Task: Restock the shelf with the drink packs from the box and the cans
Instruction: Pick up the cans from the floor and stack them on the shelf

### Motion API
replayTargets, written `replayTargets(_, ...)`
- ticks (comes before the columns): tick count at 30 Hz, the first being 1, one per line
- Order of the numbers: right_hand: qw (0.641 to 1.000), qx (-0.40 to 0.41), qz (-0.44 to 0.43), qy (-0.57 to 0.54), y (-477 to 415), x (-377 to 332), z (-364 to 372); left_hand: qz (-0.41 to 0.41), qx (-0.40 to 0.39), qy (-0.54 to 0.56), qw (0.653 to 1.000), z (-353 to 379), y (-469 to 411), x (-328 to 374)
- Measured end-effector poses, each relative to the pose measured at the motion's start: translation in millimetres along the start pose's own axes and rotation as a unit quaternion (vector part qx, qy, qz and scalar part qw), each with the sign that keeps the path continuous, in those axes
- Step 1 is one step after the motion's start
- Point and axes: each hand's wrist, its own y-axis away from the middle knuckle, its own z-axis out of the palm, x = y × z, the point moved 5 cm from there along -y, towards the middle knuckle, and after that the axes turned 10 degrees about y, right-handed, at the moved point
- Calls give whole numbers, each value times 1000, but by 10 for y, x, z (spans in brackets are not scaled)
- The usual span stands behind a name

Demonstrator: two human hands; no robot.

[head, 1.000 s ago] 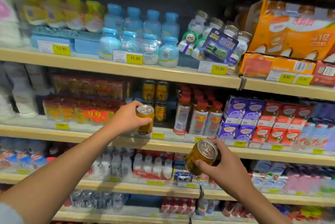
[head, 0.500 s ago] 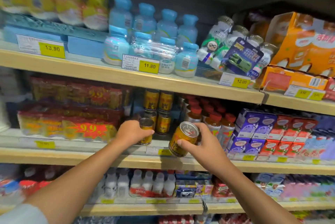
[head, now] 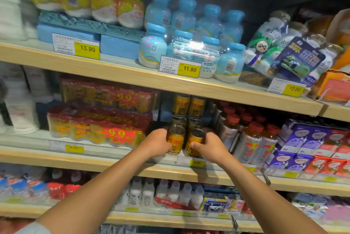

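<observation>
The left hand (head: 156,144) is grasping the left can (head: 176,141), and the right hand (head: 211,147) is grasping the right can (head: 195,143). Both are standing upright, side by side, on the shelf (head: 106,163), fronting the stacked cans (head: 188,106).

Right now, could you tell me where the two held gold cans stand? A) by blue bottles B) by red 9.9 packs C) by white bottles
B: the left hand grips one gold can, the right hand the other can, side by side beside the red 9.9 packs.
</observation>
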Motion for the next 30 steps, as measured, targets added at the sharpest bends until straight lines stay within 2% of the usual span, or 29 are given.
replayTargets(4, 1000, -20, 2, -10, -40, 6, 35, 1, 1, -5, 1000, 9, -23, 3)
replayTargets(10, 999, 10, -50, -15, -42, -101, -1, -5, 8, -23, 1000, 24, -62, 0)
replayTargets(18, 1000, -4, -17, 0, -121, 53, 148, -12, 27, -42, 999, 40, -92, 16)
replayTargets(22, 998, 33, -18, 59, -103, 86, 196, -14, 48, -77, 996, 58, -70, 42)
replayTargets(27, 986, 114, -90, 81, 45, 10, 98, 11, 97, -113, 989, 66, 80, 145)
replayTargets(30, 975, 138, -159, 66, 245, -16, 3, 97, 186, -161, 964, 98, 273, 235)
